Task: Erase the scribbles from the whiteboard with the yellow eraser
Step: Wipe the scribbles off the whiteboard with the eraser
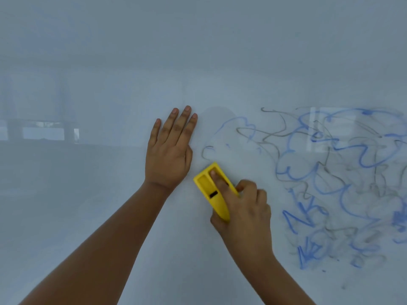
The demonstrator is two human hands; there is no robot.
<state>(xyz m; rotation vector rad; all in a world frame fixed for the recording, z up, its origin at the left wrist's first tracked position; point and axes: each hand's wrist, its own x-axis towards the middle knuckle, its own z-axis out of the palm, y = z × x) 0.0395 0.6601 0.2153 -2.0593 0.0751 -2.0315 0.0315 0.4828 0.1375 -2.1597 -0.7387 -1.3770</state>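
The whiteboard (pixel 110 194) fills the whole view. Blue and grey scribbles (pixel 330 177) cover its right half, from the middle out to the right edge. My right hand (pixel 244 208) grips the yellow eraser (pixel 211 190) and presses it flat on the board at the scribbles' left border, with one finger lying in the eraser's top recess. My left hand (pixel 171 150) rests flat on the board just left of the eraser, fingers together and pointing up, holding nothing. Around the eraser the marks look fainter and partly wiped.
The board's left half shows only dim reflections of a room, with pale window shapes (pixel 44 133). A bright reflected patch (pixel 326 128) lies over the scribbles at the upper right. No board edge or tray is in view.
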